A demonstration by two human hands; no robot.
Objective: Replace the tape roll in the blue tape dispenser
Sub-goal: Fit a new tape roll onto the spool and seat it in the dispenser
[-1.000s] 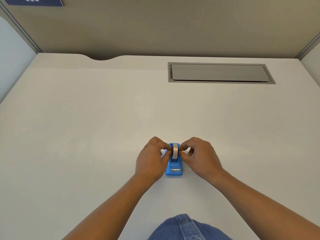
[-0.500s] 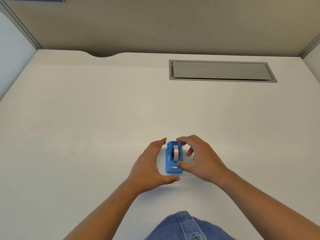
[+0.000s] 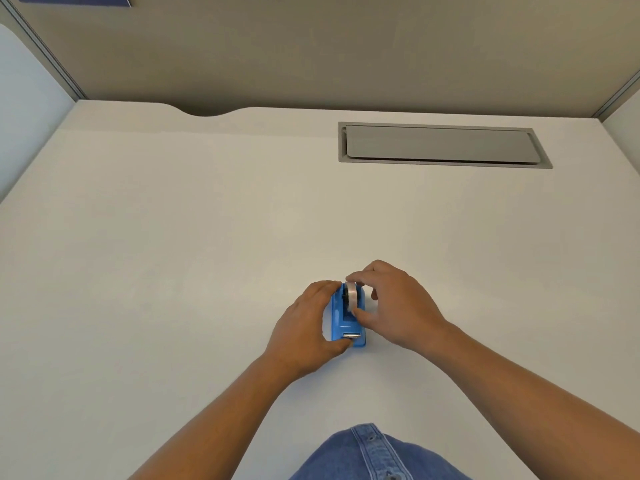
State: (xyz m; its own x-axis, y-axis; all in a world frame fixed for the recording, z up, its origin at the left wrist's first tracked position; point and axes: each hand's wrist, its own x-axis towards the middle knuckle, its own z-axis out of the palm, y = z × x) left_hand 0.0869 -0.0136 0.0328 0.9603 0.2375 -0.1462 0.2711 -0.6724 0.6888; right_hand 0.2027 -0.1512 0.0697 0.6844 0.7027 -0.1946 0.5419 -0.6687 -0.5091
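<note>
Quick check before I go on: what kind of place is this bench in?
Probably an office cubicle: a pale desk walled by partition panels, with a grey cable hatch and a cable notch along its back edge.

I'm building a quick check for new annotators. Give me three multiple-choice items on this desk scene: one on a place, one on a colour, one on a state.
1. Where is the grey cable hatch?
A. far right of the desk
B. near left
C. under the dispenser

2. What colour is the tape dispenser?
A. red
B. blue
C. black

3. What is the right hand doing?
A. resting flat
B. pinching the tape roll
C. holding scissors

Answers: 1 A, it lies beyond the hands, rightward. 2 B, its body is blue. 3 B, thumb and fingers close on the roll while the left hand braces the dispenser.
</note>
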